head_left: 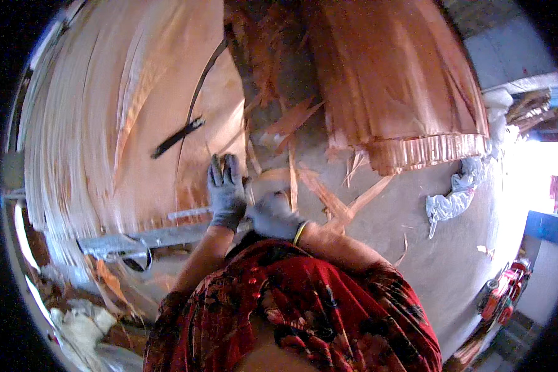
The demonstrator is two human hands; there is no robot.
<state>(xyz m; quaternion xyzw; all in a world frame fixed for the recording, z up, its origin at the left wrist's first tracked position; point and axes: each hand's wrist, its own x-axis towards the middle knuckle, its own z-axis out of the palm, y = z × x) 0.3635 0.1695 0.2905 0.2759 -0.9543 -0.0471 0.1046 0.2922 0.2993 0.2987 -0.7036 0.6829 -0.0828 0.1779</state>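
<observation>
Both my hands wear grey work gloves. My left hand (226,193) lies at the near right edge of a wide stack of pale wood veneer sheets (149,80). Its fingers are stretched out, pointing away from me, and nothing shows in its grip. Close beside it on the right is my right hand (273,215), smeared by motion, so its fingers cannot be made out; a yellow band circles that wrist. A dark, bar-shaped tool (178,137) lies slantwise on the veneer, beyond my left hand. A dark curved strip (206,77) runs away from it across the sheets.
A stack of reddish-brown veneer (403,74) stands at the far right. Torn veneer strips (325,195) litter the concrete floor (390,217) between the stacks. A crumpled clear plastic bag (456,192) lies further right, and a red machine (505,291) sits near the bright doorway. A metal rail (149,239) borders the pale stack's near side.
</observation>
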